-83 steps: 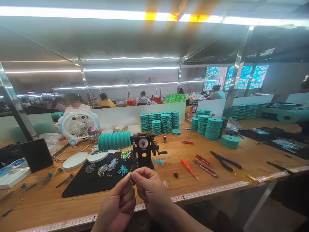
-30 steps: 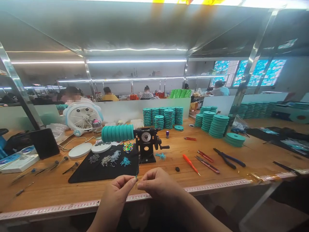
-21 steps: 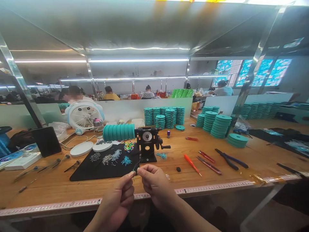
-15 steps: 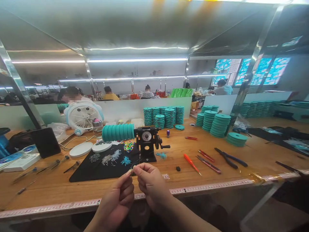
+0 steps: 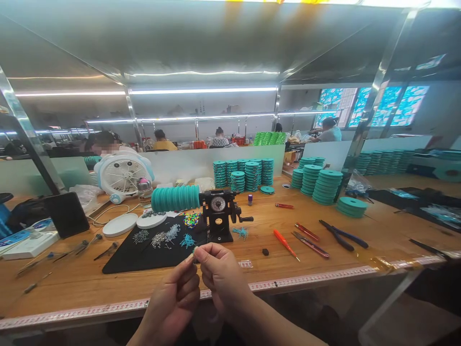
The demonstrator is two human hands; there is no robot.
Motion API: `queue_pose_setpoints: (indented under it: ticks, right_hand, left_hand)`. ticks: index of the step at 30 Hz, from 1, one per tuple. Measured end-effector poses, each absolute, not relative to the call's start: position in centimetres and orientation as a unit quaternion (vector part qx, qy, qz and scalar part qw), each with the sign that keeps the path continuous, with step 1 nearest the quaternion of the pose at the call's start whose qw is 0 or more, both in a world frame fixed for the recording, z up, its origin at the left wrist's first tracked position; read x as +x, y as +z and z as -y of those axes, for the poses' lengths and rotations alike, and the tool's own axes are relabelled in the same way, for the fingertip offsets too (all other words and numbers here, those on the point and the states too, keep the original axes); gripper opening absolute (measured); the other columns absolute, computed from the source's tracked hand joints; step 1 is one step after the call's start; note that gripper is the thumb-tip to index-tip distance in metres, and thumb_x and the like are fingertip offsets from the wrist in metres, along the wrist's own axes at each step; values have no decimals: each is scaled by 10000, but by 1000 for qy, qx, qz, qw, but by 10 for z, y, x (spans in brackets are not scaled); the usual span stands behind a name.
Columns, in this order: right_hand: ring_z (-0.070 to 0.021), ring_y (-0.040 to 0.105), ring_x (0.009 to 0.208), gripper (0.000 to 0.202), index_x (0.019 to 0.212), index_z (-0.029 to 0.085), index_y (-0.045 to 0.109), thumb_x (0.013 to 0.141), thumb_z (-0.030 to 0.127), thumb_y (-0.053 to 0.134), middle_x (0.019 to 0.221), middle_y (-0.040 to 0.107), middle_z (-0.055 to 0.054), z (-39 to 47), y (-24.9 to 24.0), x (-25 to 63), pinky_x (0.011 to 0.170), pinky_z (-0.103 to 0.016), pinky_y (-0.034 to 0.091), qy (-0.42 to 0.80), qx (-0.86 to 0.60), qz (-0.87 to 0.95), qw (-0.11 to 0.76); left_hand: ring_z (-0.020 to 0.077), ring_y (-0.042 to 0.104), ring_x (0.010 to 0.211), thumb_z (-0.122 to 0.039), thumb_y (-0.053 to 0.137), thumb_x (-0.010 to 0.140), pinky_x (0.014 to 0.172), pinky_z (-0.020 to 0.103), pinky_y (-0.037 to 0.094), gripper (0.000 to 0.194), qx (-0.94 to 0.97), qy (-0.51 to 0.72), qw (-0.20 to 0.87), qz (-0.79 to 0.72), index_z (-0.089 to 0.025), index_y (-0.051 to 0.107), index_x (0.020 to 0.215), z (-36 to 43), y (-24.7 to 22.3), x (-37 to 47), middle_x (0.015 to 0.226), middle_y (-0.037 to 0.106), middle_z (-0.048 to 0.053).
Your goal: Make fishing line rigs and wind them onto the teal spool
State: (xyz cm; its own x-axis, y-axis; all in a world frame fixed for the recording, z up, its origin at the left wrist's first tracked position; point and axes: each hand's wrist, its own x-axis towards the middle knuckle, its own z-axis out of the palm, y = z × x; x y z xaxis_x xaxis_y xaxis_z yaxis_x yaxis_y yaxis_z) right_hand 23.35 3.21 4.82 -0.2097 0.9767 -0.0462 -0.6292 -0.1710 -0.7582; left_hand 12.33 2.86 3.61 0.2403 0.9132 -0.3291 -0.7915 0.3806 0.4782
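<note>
The tiny piece (image 5: 195, 252) pinched between left hand (image 5: 176, 298) and right hand (image 5: 218, 274) is too small to identify; both forearms are cut at the bottom edge.

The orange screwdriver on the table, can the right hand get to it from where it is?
Probably yes. The orange screwdriver lies loose on the bare table, just right of the right hand, with nothing between them. But both hands are pinching a tiny piece together, so the right would have to let go first.

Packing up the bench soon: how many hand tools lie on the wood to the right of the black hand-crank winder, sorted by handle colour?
Slim red or orange-handled tools: 4
Dark blue-handled pliers: 1
Total: 5
</note>
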Motion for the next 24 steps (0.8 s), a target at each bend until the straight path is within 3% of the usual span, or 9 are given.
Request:
queue_pose_setpoints:
  ticks: [11, 24]
  right_hand:
    - [-4, 179, 378, 410, 679, 146, 555, 581, 456, 804, 413, 332, 125, -36, 39, 230, 386, -196, 88, 672, -291, 348, 586]
    - [-8, 173, 381, 375, 662, 149, 549, 600, 423, 797, 413, 323, 124, -33, 43, 233, 394, -203, 85, 687, -280, 343, 576]
  left_hand:
    - [15, 260, 287, -146, 426, 928, 289, 135, 153, 347, 103, 545, 780, -290, -154, 447, 582, -27, 36, 120, 453, 215, -121]
    - [16, 240, 289, -151, 434, 919, 282, 131, 164, 379, 106, 533, 790, -285, -163, 416, 541, -26, 38, 121, 460, 186, -123]
